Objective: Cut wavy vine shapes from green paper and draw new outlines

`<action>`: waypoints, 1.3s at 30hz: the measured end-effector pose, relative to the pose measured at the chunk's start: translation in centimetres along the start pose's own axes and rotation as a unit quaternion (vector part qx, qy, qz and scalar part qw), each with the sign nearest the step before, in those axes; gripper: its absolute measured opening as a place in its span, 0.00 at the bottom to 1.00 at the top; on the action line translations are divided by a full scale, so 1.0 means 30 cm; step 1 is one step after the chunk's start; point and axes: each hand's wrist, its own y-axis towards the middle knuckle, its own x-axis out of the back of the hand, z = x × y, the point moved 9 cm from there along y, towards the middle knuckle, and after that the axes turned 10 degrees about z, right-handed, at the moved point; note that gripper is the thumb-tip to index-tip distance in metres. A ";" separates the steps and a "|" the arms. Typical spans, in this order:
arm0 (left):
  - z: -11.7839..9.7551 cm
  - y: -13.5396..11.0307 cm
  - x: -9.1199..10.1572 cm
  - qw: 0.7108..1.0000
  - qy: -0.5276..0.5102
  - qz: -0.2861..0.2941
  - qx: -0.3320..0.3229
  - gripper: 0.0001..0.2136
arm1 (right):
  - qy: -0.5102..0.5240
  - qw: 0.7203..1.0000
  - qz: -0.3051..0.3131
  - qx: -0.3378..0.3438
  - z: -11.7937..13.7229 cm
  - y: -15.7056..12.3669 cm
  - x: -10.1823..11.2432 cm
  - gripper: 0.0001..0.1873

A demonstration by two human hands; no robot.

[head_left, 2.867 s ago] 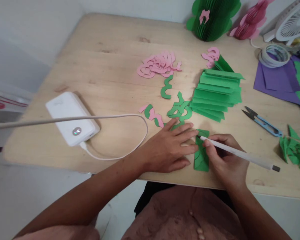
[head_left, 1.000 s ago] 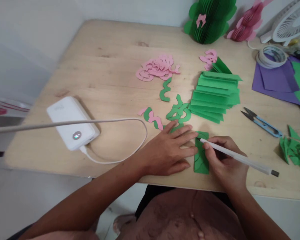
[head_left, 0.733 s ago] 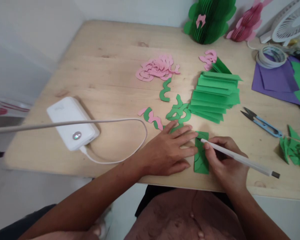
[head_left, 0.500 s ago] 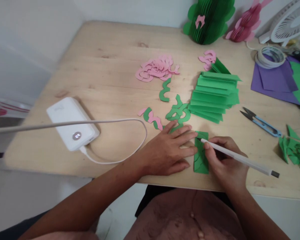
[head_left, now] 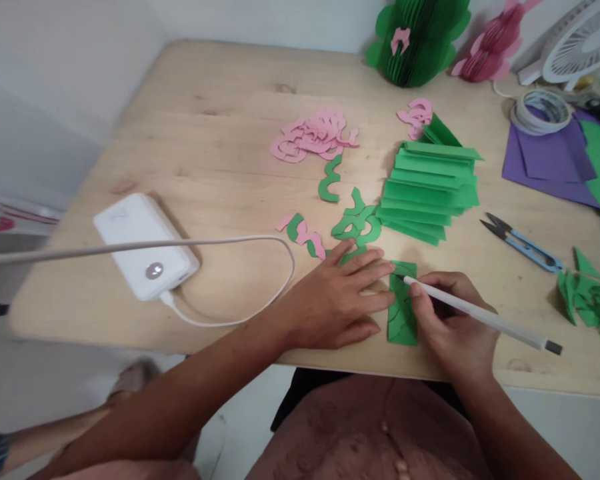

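A small green paper rectangle (head_left: pixel 401 320) with curved dark lines drawn on it lies near the table's front edge. My left hand (head_left: pixel 337 303) rests flat with fingers spread, its fingertips reaching the paper's left edge. In my right hand (head_left: pixel 455 327) is a white pen (head_left: pixel 475 311) with a dark end, its tip at the upper part of the paper. Green wavy cutouts (head_left: pixel 357 223) lie just beyond my left fingers, one partly under them. Beside them is a pink and green wavy strip (head_left: pixel 303 235). Pleated green paper (head_left: pixel 425 193) sits past the rectangle.
A white power bank (head_left: pixel 145 247) with a cable lies left. Pink cutouts (head_left: pixel 315 137) are piled mid-table. Blue-handled thread snips (head_left: pixel 523 243) and green scraps (head_left: pixel 593 300) are at right. Behind stand a green paper honeycomb (head_left: pixel 420 47), tape rolls (head_left: pixel 540 113) and a fan (head_left: pixel 580 47).
The pen tip has shifted very slightly to the right on the green paper. My left hand stays put. A person's leg and foot now show below the table at lower left.
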 end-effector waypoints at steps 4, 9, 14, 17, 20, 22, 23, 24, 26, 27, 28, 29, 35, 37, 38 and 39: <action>-0.001 -0.002 0.001 1.000 0.001 -0.006 0.001 0.15 | -0.002 1.000 0.001 -0.002 -0.007 -0.004 0.000 0.05; 0.000 0.001 -0.003 1.000 0.005 0.002 0.002 0.15 | -0.011 1.000 0.000 -0.003 -0.006 -0.007 0.004 0.05; 0.000 0.001 -0.004 1.000 0.006 0.004 0.003 0.15 | -0.014 1.000 -0.003 -0.004 -0.005 -0.008 0.006 0.05; -0.001 -0.001 -0.005 1.000 0.006 0.006 0.004 0.15 | -0.016 1.000 -0.005 -0.005 -0.005 -0.009 0.006 0.06; -0.001 -0.002 -0.006 1.000 0.007 0.007 0.006 0.15 | -0.023 1.000 -0.007 -0.008 -0.005 -0.009 0.008 0.06; -0.001 -0.002 -0.005 1.000 0.008 0.004 0.005 0.15 | -0.023 1.000 -0.007 -0.009 -0.006 -0.010 0.008 0.07; -0.001 -0.002 -0.004 1.000 0.008 0.001 0.005 0.15 | -0.022 1.000 -0.007 -0.010 -0.007 -0.010 0.008 0.07; -0.001 -0.001 -0.004 1.000 0.009 0.000 0.004 0.15 | -0.021 1.000 -0.007 -0.010 -0.008 -0.011 0.008 0.07; -0.001 0.000 -0.006 1.000 0.009 0.001 0.004 0.15 | -0.020 1.000 -0.006 -0.012 -0.011 -0.012 0.008 0.07; 0.000 0.000 -0.007 1.000 0.009 0.004 0.004 0.15 | -0.022 1.000 -0.005 -0.015 -0.013 -0.013 0.007 0.07; 0.000 0.000 -0.009 1.000 0.009 0.007 0.004 0.15 | -0.025 1.000 -0.005 -0.017 -0.016 -0.014 0.007 0.06; 0.000 0.000 -0.010 1.000 0.009 0.009 0.005 0.15 | -0.027 0.999 -0.006 -0.019 -0.018 -0.014 0.008 0.06; -0.001 -0.001 -0.009 1.000 0.005 0.014 0.005 0.15 | -0.017 1.000 -0.007 -0.020 -0.028 -0.018 0.007 0.06; 0.000 -0.001 -0.009 1.000 0.005 0.015 0.005 0.15 | -0.015 1.000 -0.006 -0.022 -0.030 -0.018 0.006 0.06; 0.000 0.000 -0.010 1.000 0.005 0.015 0.005 0.15 | -0.013 1.000 -0.007 -0.023 -0.031 -0.018 0.006 0.06; 0.000 0.000 -0.010 1.000 0.006 0.016 0.005 0.15 | -0.012 1.000 -0.008 -0.024 -0.031 -0.018 0.007 0.06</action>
